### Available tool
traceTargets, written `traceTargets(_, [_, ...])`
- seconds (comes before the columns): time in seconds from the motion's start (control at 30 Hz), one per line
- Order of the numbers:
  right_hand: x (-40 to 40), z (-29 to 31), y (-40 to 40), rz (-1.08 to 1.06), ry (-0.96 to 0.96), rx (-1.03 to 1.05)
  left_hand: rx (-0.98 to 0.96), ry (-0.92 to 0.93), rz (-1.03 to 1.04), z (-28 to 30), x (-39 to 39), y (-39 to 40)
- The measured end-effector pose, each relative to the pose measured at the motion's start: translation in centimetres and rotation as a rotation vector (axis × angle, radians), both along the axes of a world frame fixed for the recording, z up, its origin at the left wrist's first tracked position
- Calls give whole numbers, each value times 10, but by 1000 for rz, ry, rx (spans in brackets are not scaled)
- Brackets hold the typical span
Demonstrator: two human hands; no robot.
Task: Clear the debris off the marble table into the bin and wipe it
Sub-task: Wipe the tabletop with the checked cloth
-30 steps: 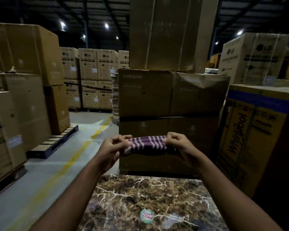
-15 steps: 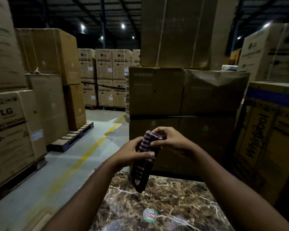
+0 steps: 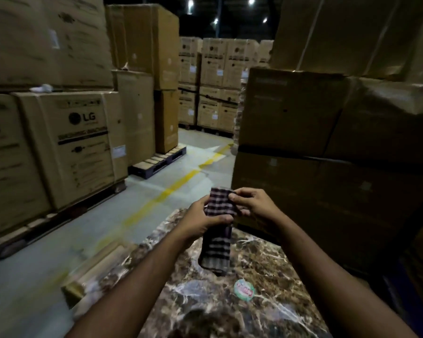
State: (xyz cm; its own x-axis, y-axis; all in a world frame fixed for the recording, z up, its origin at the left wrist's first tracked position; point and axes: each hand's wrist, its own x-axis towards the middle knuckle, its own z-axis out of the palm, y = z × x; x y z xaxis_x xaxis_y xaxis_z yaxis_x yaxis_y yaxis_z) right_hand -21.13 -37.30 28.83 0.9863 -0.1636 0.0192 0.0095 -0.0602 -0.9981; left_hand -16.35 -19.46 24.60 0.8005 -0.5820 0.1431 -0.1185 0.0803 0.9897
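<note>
A purple and white striped cloth hangs folded above the brown marble table. My left hand grips the cloth round its middle. My right hand pinches its upper corner between thumb and fingers. The cloth's lower end dangles just over the tabletop. A round red and green sticker lies on the marble near the cloth's lower end. At the table's left edge stands an open cardboard box, blurred, with its contents unclear.
Tall stacks of cardboard appliance boxes stand right behind the table, with more on pallets at the left. A grey floor aisle with a yellow line runs between them toward further box stacks.
The cloth went from stretched flat between both hands to folded and hanging vertically. The view has swung left, bringing the left box stacks and the floor box into sight.
</note>
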Motion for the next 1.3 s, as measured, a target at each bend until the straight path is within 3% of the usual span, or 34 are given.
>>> traceTargets(0.13, [47,-29,40,-2,79,142,147,35,47,-39,29,55])
traceTargets(0.37, [173,-103,134,-30,251,218,225,161,103,-114,128,168])
traceTargets(0.6, [305,-219,219,-67,542,277,161,488,398,-228,225,289])
traceTargets(0.77, [355,-301,274,-35,726,91,380,428,589,-302,264,339])
traceTargets(1.03, [449,-422,343,-56,768,-176,592,386,874,-417,327,376])
traceTargets(1.17, [489,-470,351,57,710,-631,785,299,870,-466,353,373])
traceTargets(1.3, [511,-508,348,194,660,-876,847,214,770,-499,364,364])
